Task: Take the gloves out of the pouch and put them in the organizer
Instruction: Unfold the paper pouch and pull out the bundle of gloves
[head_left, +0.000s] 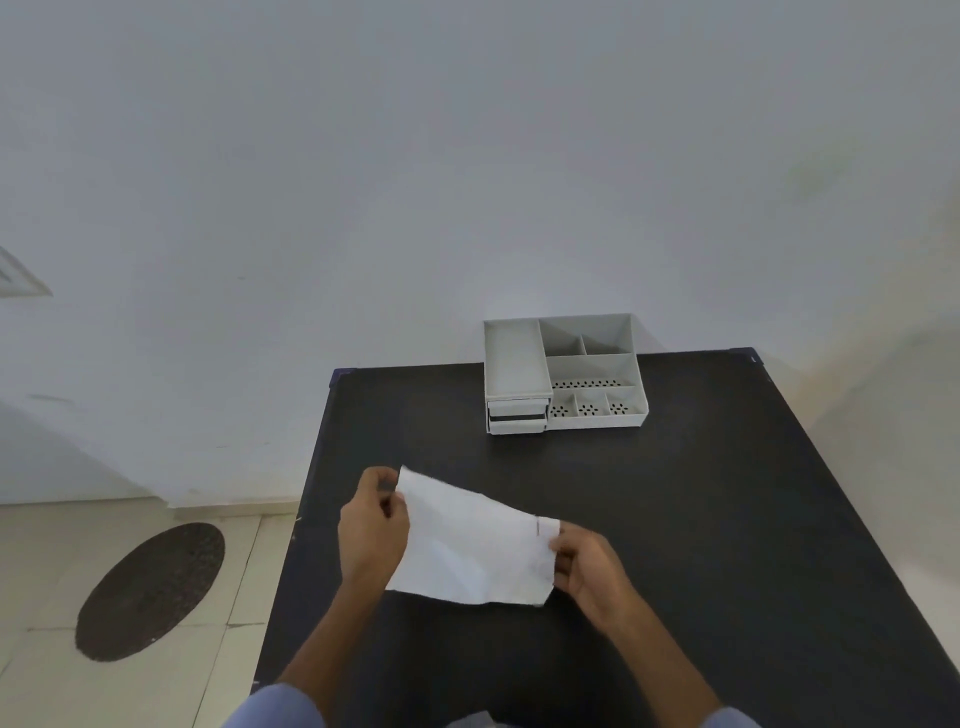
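Note:
A flat white pouch (470, 545) is held up just above the black table (701, 519), tilted so its left end is higher. My left hand (371, 530) pinches its upper left corner. My right hand (587, 569) grips its right edge near a small zipper pull. No gloves show; the pouch hides whatever is inside. The white plastic organizer (563, 371) stands at the table's far edge against the wall, with several open compartments and small drawers at its left front, well beyond both hands.
The white wall rises right behind the organizer. Left of the table, the tiled floor holds a dark oval mat (150, 590). The table's left edge runs close to my left forearm.

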